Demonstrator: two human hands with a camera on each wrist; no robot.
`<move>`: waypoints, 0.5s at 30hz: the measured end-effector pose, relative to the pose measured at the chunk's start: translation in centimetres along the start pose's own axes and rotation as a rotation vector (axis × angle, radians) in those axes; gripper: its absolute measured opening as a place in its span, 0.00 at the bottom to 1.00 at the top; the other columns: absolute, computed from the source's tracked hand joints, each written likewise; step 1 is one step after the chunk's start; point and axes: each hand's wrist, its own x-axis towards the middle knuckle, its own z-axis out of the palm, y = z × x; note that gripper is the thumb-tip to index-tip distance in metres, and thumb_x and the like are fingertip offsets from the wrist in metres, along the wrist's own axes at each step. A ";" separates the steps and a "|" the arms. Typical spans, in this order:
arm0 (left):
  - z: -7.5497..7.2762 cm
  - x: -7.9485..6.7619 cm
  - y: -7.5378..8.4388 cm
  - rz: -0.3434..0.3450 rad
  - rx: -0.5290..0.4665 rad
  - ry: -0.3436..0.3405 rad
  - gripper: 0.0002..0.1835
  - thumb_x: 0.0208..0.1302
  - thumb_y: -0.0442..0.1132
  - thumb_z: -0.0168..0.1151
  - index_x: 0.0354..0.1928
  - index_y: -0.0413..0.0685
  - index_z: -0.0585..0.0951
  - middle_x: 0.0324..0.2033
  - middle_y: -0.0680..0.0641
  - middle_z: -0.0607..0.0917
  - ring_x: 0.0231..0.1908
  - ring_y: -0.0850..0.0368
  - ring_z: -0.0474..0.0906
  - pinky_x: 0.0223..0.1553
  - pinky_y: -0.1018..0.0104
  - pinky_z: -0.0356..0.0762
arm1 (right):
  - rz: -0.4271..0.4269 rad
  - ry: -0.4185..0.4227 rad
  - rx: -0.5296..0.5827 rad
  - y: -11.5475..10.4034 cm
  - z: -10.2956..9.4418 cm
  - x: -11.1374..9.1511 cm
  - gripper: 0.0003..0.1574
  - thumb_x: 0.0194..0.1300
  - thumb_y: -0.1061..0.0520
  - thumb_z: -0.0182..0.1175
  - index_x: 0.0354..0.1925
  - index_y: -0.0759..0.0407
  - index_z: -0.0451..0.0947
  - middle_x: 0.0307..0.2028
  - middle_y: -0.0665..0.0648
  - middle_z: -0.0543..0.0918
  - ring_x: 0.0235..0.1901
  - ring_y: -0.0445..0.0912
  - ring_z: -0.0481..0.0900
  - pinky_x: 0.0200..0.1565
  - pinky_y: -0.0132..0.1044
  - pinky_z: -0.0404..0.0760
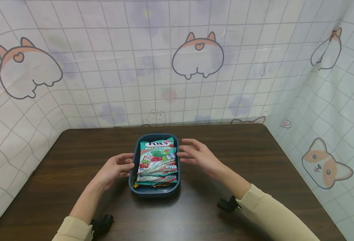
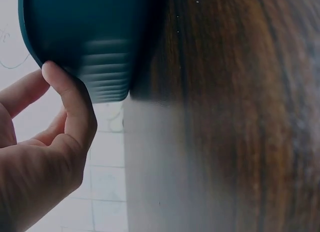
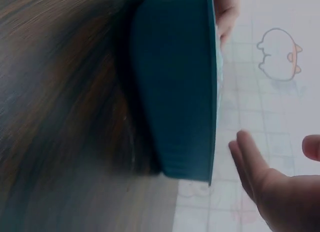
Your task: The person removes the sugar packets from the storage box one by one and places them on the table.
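A dark blue-teal plastic storage basket (image 1: 154, 194) stands on the table with candy bags piled inside. The top candy bag (image 1: 157, 159) is green and red and reads FOX'S MINT BLOSSOM; it mostly covers the others. At the basket's left side, my left hand (image 1: 113, 170) touches the rim with its fingertips, the thumb bent and the fingers relaxed. Just off the right rim is my right hand (image 1: 203, 158), fingers spread and nearly straight, holding nothing. In the right wrist view a gap shows between this hand (image 3: 280, 187) and the basket wall (image 3: 175, 81).
The dark brown wooden table (image 1: 240, 150) has rounded far corners. Behind it and along both sides hangs a white gridded cloth (image 1: 134, 83) printed with corgis. Black wrist-worn devices (image 1: 227, 205) sit by the sleeve cuffs.
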 end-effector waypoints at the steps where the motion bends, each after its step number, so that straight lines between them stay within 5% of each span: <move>1: 0.0 0.0 0.0 -0.002 -0.002 0.001 0.31 0.74 0.37 0.62 0.74 0.37 0.65 0.61 0.34 0.73 0.47 0.49 0.78 0.45 0.64 0.82 | 0.006 -0.001 0.004 -0.2 0.2 0.1 0.37 0.80 0.48 0.55 0.77 0.61 0.56 0.72 0.70 0.66 0.66 0.59 0.74 0.60 0.47 0.77; 15: -0.1 0.2 -0.1 -0.022 -0.030 -0.020 0.32 0.74 0.36 0.62 0.75 0.37 0.63 0.61 0.34 0.72 0.48 0.48 0.77 0.46 0.62 0.82 | 0.076 0.007 0.034 -1.4 3.8 1.4 0.43 0.83 0.46 0.48 0.81 0.60 0.42 0.77 0.66 0.54 0.76 0.61 0.54 0.68 0.59 0.63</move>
